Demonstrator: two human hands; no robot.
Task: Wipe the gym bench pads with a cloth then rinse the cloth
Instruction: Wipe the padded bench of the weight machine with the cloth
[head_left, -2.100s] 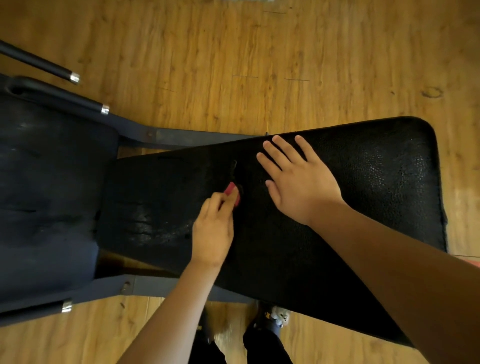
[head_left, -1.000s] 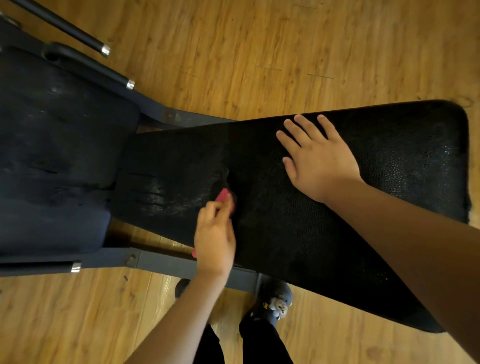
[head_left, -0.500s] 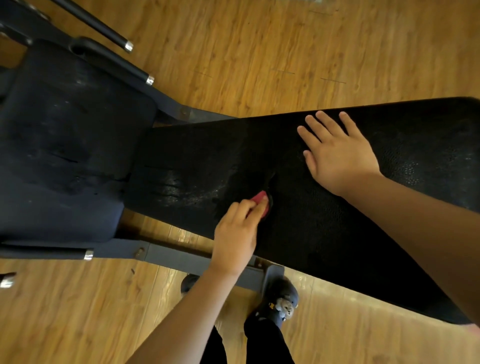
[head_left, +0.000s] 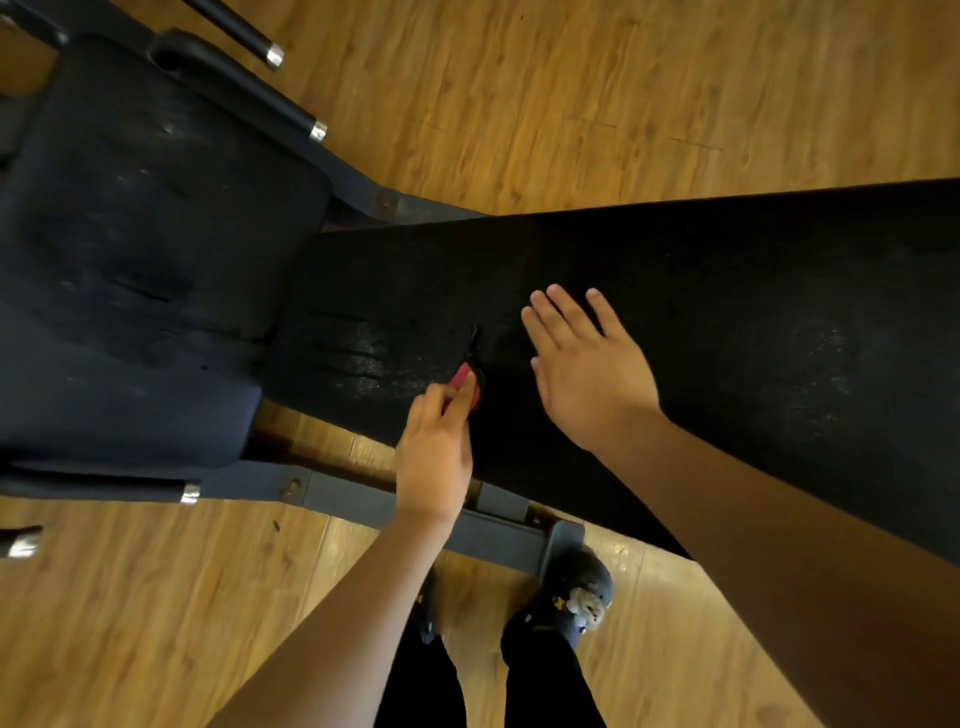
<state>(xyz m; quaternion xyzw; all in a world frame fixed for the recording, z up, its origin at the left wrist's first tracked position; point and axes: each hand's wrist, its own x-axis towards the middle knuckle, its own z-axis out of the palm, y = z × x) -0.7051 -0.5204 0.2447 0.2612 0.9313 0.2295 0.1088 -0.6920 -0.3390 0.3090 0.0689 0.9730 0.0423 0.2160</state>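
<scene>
Wood floor (head_left: 571, 104) under everything. Back pad (head_left: 779, 312): black, long axis runs left-right with a slight tilt. Its narrow end points left at the seat pad (head_left: 130, 286), and it widens to the right until the picture edge cuts it off. The seat pad is dark blue and butts against that narrow end. A grey frame rail (head_left: 374, 501) runs below the near edge of both pads. Right hand (head_left: 592, 379): palm flat on the back pad about mid-width, fingers straight and slightly apart, pointing to the far edge. Left hand (head_left: 434, 457): reaches over the near edge, fingers curled, thumb and forefinger clamped on the cloth (head_left: 462, 378). The cloth is red, mostly hidden by the fingers, and is pressed to the back pad near its narrow end, just left of the right hand. A wet sheen (head_left: 363, 364) lies left of the cloth. A shoe (head_left: 576, 587) is on the floor by the frame foot. Versus 0.5 s ago, the right hand has slid toward the near edge and now sits closer to the cloth; the left-hand grip is unchanged.
</scene>
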